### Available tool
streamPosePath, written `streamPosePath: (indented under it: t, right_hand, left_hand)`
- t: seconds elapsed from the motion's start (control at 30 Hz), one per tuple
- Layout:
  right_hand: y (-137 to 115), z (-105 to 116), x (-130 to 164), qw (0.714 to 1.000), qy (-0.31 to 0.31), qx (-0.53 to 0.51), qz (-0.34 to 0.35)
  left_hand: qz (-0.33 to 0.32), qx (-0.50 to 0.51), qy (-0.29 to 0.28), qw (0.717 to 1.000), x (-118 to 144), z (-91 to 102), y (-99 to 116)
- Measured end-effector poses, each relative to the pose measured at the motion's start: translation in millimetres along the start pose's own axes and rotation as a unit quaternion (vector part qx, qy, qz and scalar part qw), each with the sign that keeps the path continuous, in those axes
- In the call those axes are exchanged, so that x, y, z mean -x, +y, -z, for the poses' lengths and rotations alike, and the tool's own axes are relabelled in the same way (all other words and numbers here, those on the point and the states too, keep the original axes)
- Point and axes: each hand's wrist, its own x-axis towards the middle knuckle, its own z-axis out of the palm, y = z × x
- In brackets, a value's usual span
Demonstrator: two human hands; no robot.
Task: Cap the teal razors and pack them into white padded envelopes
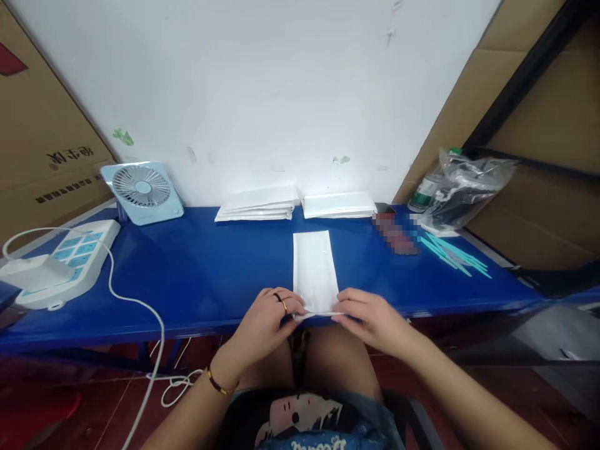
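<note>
A seated person pinches the near end of a long white paper sleeve (315,272) at the front edge of a glossy blue worktop (201,275). The left hand (267,315), with rings on two fingers and a thin gold bracelet at the wrist, grips the sleeve's left corner between thumb and fingertips; the right hand (368,312) grips the right corner the same way. The sleeve lies flat, running straight away from the person toward the white wall (262,87), with bare worktop on either side of it.

Behind it, against the wall, sit two low stacks of flat white envelopes (257,205) (338,204), side by side and well clear of the hands. To the left stand a small pale-blue square desk fan (142,189) and a white power strip with blue sockets (70,259), its white cable (140,312) looping over the front edge. To the right lie a fan of thin teal plastic strips (452,255), a crinkled clear plastic bag of dark items (464,187) and a green-capped clear bottle (426,187). Brown cardboard boxes (42,144) lean in at both sides.
</note>
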Motion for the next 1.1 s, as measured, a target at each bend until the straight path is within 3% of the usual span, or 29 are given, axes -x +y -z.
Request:
streamPosePath:
  t: [0.1,0.27,0.37,0.53,0.6,0.7,0.8,0.9,1.0,1.1]
  right_hand:
    - [5.3,-26.2,12.1,0.997,0.042,-0.039,-0.06]
    - [2.3,-32.1,6.2,0.971,0.115,-0.012,-0.209]
    - [1.1,-35.8,3.2,0.966,0.131,0.014,-0.222]
    - [3.0,-39.4,5.5,0.967,0.143,0.041,-0.206]
    - [1.6,-39.3,6.8,0.965,0.162,0.077,-0.19]
    - [-5.0,-40.3,5.0,0.966,0.173,0.157,-0.113]
    - [-12.1,-43.9,-1.6,0.969,0.116,0.214,-0.033]
    - [-13.7,-48.9,-6.4,0.965,0.06,0.254,0.005]
    - [-13.5,-49.0,-4.0,0.959,0.045,0.276,0.049]
    - [-15.9,-33.0,-3.8,0.955,0.044,0.273,0.106]
  left_hand:
    - [0.05,-0.03,0.005,0.998,11.2,-18.8,1.9]
    - [0.133,-0.048,0.051,0.989,-4.5,-21.7,4.3]
    - [0.167,-0.06,0.067,0.982,-10.7,-24.3,4.7]
    - [0.108,-0.105,0.075,0.986,-5.7,-29.0,4.8]
    - [0.087,-0.112,0.063,0.988,-1.8,-29.0,3.4]
    - [0.069,-0.114,0.043,0.99,1.4,-27.2,0.2]
    - [0.062,-0.123,0.03,0.99,1.1,-25.6,-2.3]
    - [0.041,-0.132,0.03,0.99,1.6,-26.3,-2.4]
    - [-0.004,-0.131,0.024,0.991,6.0,-27.7,-0.1]
    - [-0.045,-0.093,0.044,0.994,9.8,-26.0,2.5]
